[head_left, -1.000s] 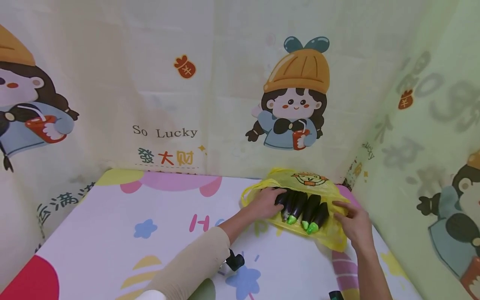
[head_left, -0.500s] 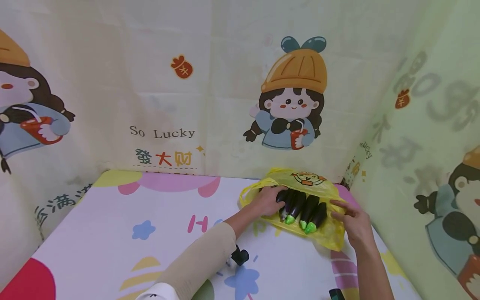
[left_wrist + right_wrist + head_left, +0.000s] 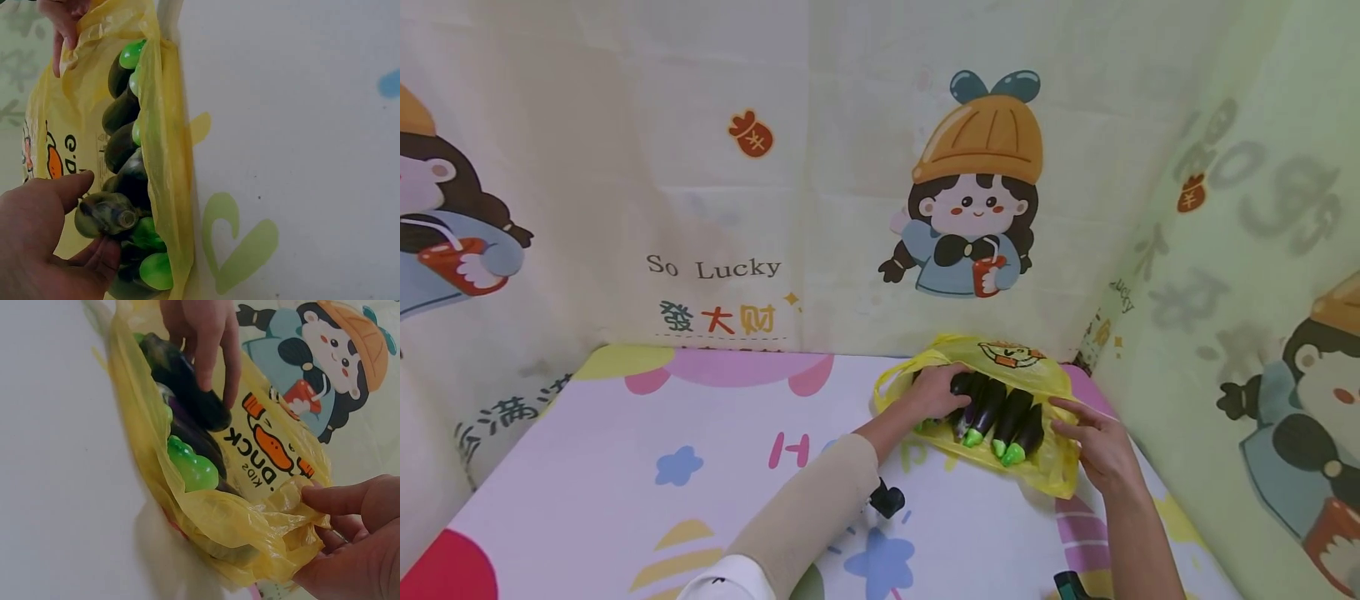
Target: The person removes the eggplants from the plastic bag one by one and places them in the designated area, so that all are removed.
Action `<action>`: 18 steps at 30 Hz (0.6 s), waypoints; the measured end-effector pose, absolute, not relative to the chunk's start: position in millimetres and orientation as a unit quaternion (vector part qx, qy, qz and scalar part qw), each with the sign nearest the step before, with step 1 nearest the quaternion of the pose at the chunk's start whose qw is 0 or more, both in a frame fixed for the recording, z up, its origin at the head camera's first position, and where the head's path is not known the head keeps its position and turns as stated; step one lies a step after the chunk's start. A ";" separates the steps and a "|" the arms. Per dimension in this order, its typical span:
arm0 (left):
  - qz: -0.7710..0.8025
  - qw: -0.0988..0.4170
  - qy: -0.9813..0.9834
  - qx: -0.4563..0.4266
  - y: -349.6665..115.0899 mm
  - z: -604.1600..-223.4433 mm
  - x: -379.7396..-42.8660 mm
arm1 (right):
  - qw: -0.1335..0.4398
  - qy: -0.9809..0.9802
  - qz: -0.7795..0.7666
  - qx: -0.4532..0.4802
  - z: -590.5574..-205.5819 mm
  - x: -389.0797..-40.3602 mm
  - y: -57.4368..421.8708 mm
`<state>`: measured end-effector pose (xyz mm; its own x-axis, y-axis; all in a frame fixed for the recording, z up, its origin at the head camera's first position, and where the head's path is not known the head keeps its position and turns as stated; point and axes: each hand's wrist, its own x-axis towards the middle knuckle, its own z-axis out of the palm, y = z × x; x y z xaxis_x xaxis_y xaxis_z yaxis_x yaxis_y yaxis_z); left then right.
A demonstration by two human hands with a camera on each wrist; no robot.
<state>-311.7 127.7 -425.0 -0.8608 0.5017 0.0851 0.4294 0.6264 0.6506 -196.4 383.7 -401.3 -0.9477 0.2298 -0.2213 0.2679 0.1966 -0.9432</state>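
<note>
A yellow plastic bag (image 3: 1060, 483) lies on its side at the back right of the table, mouth facing me. Several dark purple eggplants (image 3: 991, 412) with bright green stem ends lie side by side in it. My left hand (image 3: 936, 392) reaches into the mouth from the left. In the left wrist view its thumb and fingers grip one eggplant (image 3: 103, 214) above the row; the right wrist view shows this eggplant (image 3: 181, 378) slanting beneath the fingers. My right hand (image 3: 1105, 450) pinches the bag's right edge between thumb and fingers, and the plastic bunches there (image 3: 290, 519).
The table (image 3: 737, 500) wears a white cover with colourful printed shapes. A patterned cloth wall (image 3: 850, 208) rises right behind the bag, and another cloth wall (image 3: 1210, 333) stands at the right. Part of a black wrist device (image 3: 887, 498) shows under my left forearm.
The head view has swung slightly right, so the scene sits further left. My left hand stays at the bag's left side over the eggplants, and my right hand keeps the edge.
</note>
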 end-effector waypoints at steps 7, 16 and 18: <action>0.303 0.050 0.915 0.261 131.6 -417.9 -316.1 | 0.019 0.762 -0.626 0.163 -400.1 -197.6 381.3; 0.292 0.063 0.916 0.269 131.3 -412.9 -316.0 | 0.022 0.766 -0.619 0.173 -401.1 -196.6 383.0; 0.291 0.077 0.916 0.265 130.9 -411.7 -315.5 | 0.023 0.766 -0.618 0.174 -402.0 -196.9 383.4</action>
<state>-315.5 130.9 -411.7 -0.8474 0.5308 0.0136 0.4414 0.6898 0.5739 -196.9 383.4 -402.0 -0.9385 0.2382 -0.2499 0.2946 0.1750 -0.9395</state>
